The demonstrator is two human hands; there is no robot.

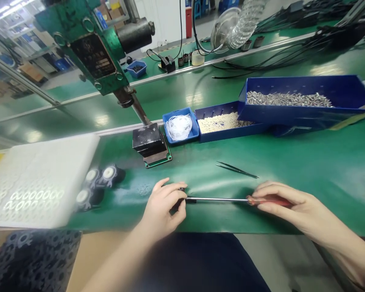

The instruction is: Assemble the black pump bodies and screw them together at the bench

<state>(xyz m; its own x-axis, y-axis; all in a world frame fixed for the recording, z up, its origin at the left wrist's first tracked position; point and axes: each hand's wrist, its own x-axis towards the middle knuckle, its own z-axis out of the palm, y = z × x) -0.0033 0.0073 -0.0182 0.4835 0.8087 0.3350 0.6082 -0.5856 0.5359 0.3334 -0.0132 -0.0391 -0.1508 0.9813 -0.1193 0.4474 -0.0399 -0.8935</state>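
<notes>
With its fingers wrapped round a small black part (181,190), my left hand (166,207) rests on the green bench; most of the part is hidden by the fingers. My right hand (282,205) grips the red handle of a screwdriver (219,199), which lies nearly level. The shaft's tip meets the black part at my left fingertips. Beyond the shaft lie dark tweezers (237,169). Left of my left hand stand several black parts with white rings (109,172).
A green press (149,140) rises behind my left hand. Blue bins hold white tubing (179,127), cream-coloured pieces (220,122) and metal pins (288,99). A white tray (45,178) lies at left, above a box of black parts (33,259). Black cables (292,48) lie at the back.
</notes>
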